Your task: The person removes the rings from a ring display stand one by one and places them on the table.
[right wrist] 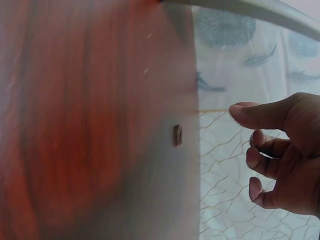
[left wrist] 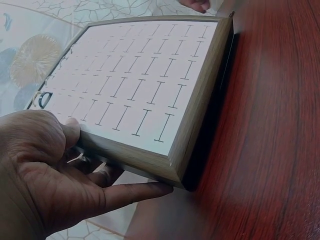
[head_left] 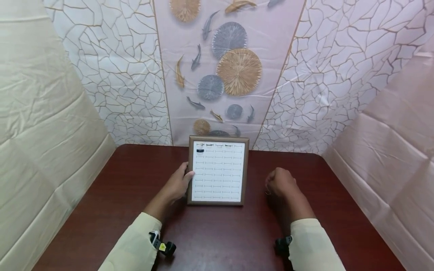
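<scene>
A wood-framed white board (head_left: 218, 177) stands leaning back on the table, marked with rows of short lines. Several rings (head_left: 210, 145) line its top row, and a black ring (head_left: 200, 151) sits at the left of the second row. My left hand (head_left: 177, 183) grips the board's left side, thumb over the front edge and fingers along the side and behind. To the right of the board, my right hand (head_left: 282, 183) is over the table, its fingers loosely bent and holding nothing in the right wrist view. A small ring (right wrist: 178, 135) is on the table, apart from those fingertips.
The dark red wooden table (head_left: 217, 233) ends at a patterned curtain (head_left: 210, 75) behind the board. Plain beige cloth (head_left: 44, 131) hangs at the left, with more cloth (head_left: 383, 124) at the right. A camera (head_left: 166, 247) is strapped on the left wrist.
</scene>
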Demonstrator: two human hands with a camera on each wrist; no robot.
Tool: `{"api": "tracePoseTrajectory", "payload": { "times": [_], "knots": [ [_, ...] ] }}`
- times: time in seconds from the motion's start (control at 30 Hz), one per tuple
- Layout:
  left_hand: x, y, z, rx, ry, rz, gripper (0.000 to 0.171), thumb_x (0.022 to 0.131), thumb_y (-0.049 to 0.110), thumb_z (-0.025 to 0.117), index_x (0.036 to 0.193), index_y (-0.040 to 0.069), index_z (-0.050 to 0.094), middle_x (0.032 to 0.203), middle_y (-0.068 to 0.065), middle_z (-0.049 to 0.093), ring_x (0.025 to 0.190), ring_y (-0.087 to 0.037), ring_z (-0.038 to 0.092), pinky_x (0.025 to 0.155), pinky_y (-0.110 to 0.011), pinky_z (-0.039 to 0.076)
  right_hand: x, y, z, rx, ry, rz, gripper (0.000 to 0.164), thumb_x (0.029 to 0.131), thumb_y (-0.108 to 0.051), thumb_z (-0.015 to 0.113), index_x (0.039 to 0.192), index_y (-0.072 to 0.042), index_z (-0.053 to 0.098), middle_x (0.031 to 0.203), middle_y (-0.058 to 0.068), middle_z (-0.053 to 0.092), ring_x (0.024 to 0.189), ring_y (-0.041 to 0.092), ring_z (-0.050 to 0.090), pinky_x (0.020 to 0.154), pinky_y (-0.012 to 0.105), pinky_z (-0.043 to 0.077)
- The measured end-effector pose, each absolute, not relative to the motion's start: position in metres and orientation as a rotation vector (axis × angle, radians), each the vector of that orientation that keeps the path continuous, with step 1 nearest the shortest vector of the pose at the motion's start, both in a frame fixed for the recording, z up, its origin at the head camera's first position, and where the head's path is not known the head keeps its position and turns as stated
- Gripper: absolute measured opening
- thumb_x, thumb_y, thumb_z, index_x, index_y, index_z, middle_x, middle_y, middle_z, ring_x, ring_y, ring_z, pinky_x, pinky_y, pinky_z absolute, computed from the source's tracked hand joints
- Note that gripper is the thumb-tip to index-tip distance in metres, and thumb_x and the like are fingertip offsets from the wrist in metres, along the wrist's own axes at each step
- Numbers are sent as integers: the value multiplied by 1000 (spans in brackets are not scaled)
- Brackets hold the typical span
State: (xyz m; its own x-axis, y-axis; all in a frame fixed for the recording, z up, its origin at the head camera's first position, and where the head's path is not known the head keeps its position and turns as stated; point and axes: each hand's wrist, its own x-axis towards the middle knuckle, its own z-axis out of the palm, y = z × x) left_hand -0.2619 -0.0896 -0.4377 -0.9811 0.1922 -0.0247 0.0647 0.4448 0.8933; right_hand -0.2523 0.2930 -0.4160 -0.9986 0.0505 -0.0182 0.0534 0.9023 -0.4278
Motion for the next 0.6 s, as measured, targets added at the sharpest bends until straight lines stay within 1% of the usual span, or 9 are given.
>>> {"api": "tracePoseTrajectory", "payload": {
  "times": [0.07,0.17,0.27,0.33,0.43,0.5,0.6],
  "knots": [
    [-262,-90,-437,224,2559,1573,55,119,27,46,169,10,31,153,-23,59,132,-36,62,111,-57,51,-252,288,-412,50,3092,-768,15,96,-9,70,98,-9,86,108,10,81,111,36,72,101,61,55],
    [-263,-91,-437,212,2550,1561,57,119,29,47,170,11,30,154,-22,58,131,-35,61,109,-56,53,-252,279,-406,-19,3155,-869,14,100,-7,72,107,-3,84,113,17,75,108,37,70,90,53,60],
    [-263,-92,-437,204,2538,1563,56,119,29,47,170,12,31,154,-22,57,127,-35,62,101,-53,57,-253,273,-397,-96,3216,-913,13,102,-3,73,109,0,84,110,17,69,101,34,67,83,46,59],
    [-263,-92,-436,200,2536,1562,56,119,29,48,170,13,31,155,-21,57,126,-35,62,95,-50,59,-254,268,-392,-137,3261,-916,12,102,-3,72,107,-1,84,106,15,69,98,31,66,81,43,57],
    [-263,-93,-436,184,2525,1564,57,118,31,49,170,14,32,155,-22,56,125,-36,64,87,-48,62,-255,263,-385,-206,3318,-921,12,101,-2,73,105,0,84,104,16,69,95,32,66,79,43,55],
    [-263,-93,-437,174,2522,1562,58,118,31,50,171,15,32,155,-23,57,123,-36,64,82,-45,62,-254,259,-380,-228,3345,-922,12,101,-4,73,105,0,84,106,18,70,96,35,66,81,46,56],
    [-264,-93,-437,170,2521,1561,58,118,31,50,171,16,32,154,-23,57,120,-37,65,76,-43,62,-253,255,-375,-204,3346,-948,16,103,-10,75,112,0,83,114,21,70,103,40,67,87,52,57]
  ]
}}
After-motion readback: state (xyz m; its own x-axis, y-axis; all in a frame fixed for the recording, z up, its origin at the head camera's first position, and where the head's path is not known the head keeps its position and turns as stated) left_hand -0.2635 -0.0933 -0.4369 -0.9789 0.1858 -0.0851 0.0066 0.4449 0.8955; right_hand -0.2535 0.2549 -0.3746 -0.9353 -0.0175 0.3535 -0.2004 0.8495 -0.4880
